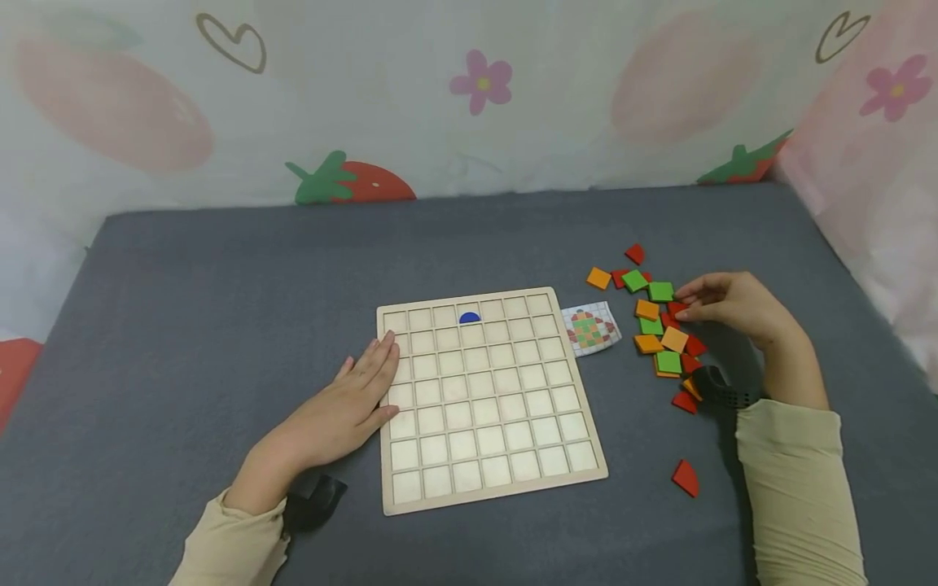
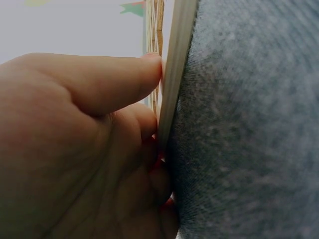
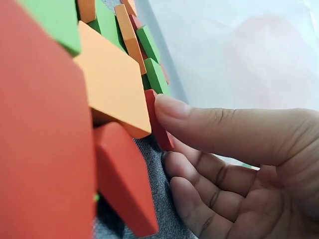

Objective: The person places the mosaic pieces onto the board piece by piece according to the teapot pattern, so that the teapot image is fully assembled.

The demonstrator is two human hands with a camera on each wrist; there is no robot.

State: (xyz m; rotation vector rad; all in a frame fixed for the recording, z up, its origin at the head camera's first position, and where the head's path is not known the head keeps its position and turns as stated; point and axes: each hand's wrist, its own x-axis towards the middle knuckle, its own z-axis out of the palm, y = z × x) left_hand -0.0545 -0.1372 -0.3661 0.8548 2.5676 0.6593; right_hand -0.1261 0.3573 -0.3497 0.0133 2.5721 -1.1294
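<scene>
A square wooden grid board [image 1: 495, 495] lies flat on the grey cloth, with one blue half-round tile [image 1: 469, 318] in its top row. My left hand [image 1: 344, 415] rests across the board's left edge, fingers extended and thumb lower on the same edge; the left wrist view shows the thumb [image 2: 134, 74] against the rim. Over at the tile pile, my right hand [image 1: 740, 305] has thumb and fingers around a red quarter-round tile [image 3: 158, 124]. Its index fingertip is hidden in the right wrist view. A green square tile [image 1: 661, 291] lies beside these fingertips.
Orange, green and red tiles overlap in a loose heap, including an orange square [image 1: 675, 338]. One red tile [image 1: 685, 478] lies apart, nearer the front. A printed pattern card [image 1: 592, 327] pokes out beyond the board's right edge. A patterned curtain [image 1: 557, 122] hangs behind the table.
</scene>
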